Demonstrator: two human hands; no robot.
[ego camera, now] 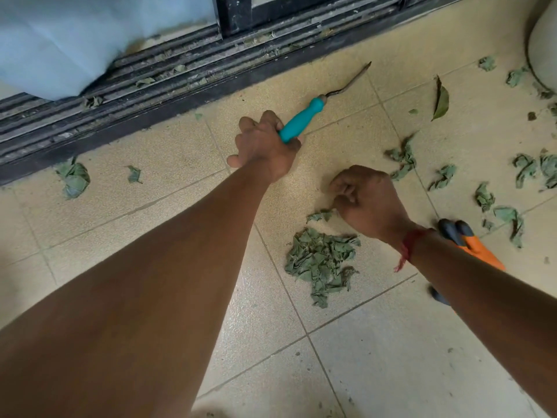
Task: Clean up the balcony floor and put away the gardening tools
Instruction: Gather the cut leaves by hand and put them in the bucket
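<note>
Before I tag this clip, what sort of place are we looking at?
Most likely a home balcony or patio. A dark sliding-door track runs along the beige tiled floor, dry leaves lie scattered and heaped on the tiles, and the left hand grips a teal-handled garden tool.

Floor (391, 357): beige textured tiles, thin grout lines.
Door track (120, 116): dark, grooved, along the top edge.
Curtain (75, 34): pale blue, top left.
Light: soft, even.

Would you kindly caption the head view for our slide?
Left hand grips teal tool; right hand pinches leaf by the pile.
</note>
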